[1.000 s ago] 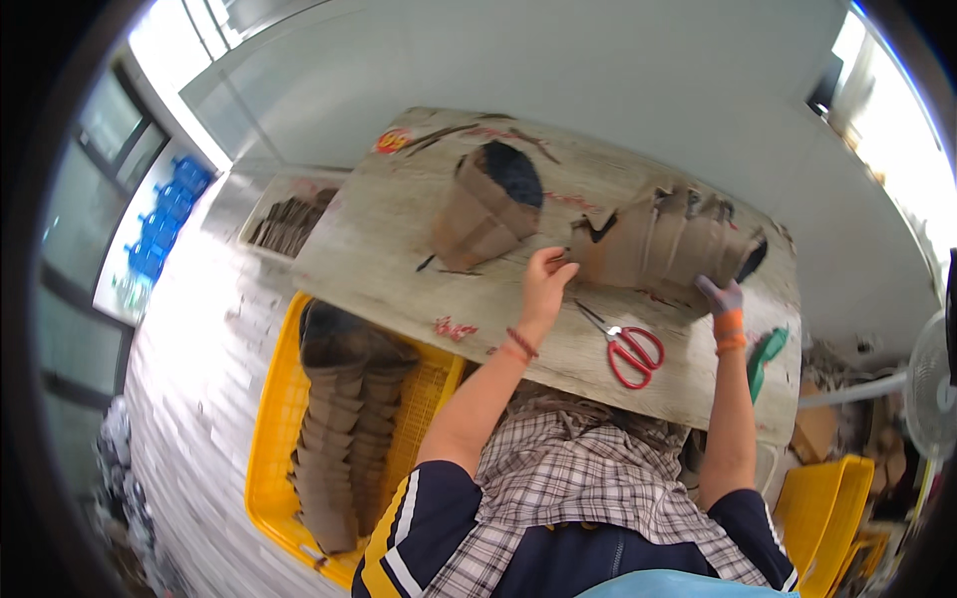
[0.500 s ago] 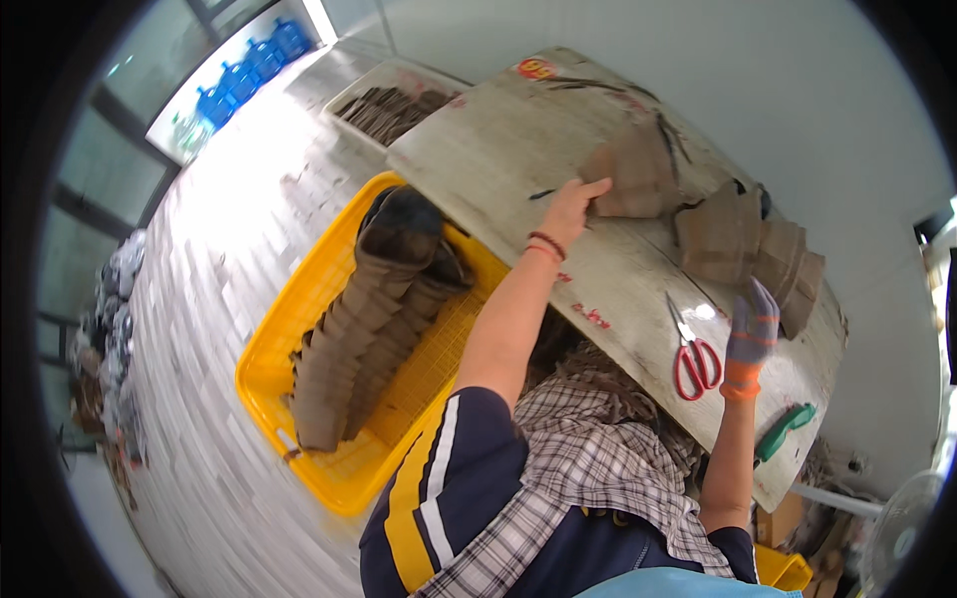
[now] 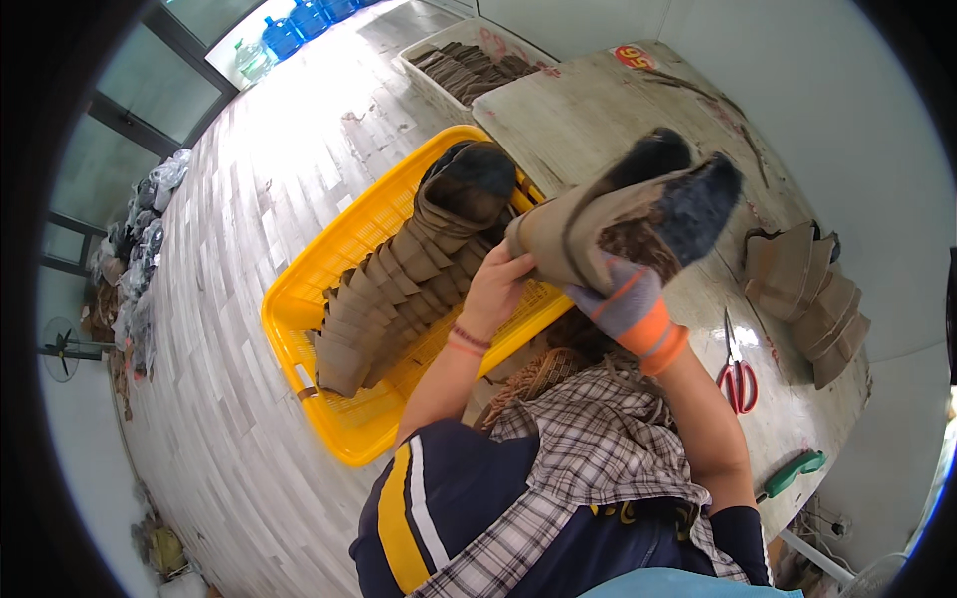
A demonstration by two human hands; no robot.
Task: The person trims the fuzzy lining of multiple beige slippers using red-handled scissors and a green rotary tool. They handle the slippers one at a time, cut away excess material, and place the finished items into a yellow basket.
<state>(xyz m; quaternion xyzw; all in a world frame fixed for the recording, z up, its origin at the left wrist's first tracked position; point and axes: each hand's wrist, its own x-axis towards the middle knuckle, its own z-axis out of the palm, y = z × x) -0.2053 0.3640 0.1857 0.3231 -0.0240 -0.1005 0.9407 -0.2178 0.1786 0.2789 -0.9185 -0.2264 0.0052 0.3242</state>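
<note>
Nearest, a navy shirt [image 3: 459, 468] with yellow and white sleeve stripes carries yellow lettering [image 3: 615, 512] on its chest, partly covered by a plaid apron [image 3: 588, 439]. Beyond it, both hands share a tan fabric bundle [image 3: 568, 234] with dark, fuzzy lining, raised above the table's near left edge and tilted so its 2 dark openings point up and to the right; it may be 2 nested pieces, though overlap makes the count uncertain. The bare left hand [image 3: 498, 289] pinches the bundle's left end between thumb and fingers, with 2 reddish bands [image 3: 469, 341] at the wrist. The right hand [image 3: 620, 299], in a grey glove with an orange cuff, is clasped against the lower side, its fingers partly hidden. To the left, a yellow crate [image 3: 291, 344] holds tan pieces [image 3: 374, 289] stacked in overlapping rows. On the table [image 3: 543, 125] to the right lie a green-handled tool [image 3: 795, 474], red-handled scissors [image 3: 739, 382] with blades pointing away, and another tan bundle [image 3: 802, 294]. Farther off, a round red sticker [image 3: 634, 57] bears yellow figures, and a white bin [image 3: 519, 45] of brown scraps [image 3: 467, 72] shows red handwritten marks inside. Farthest, blue water jugs [image 3: 283, 38] stand in a row.
</note>
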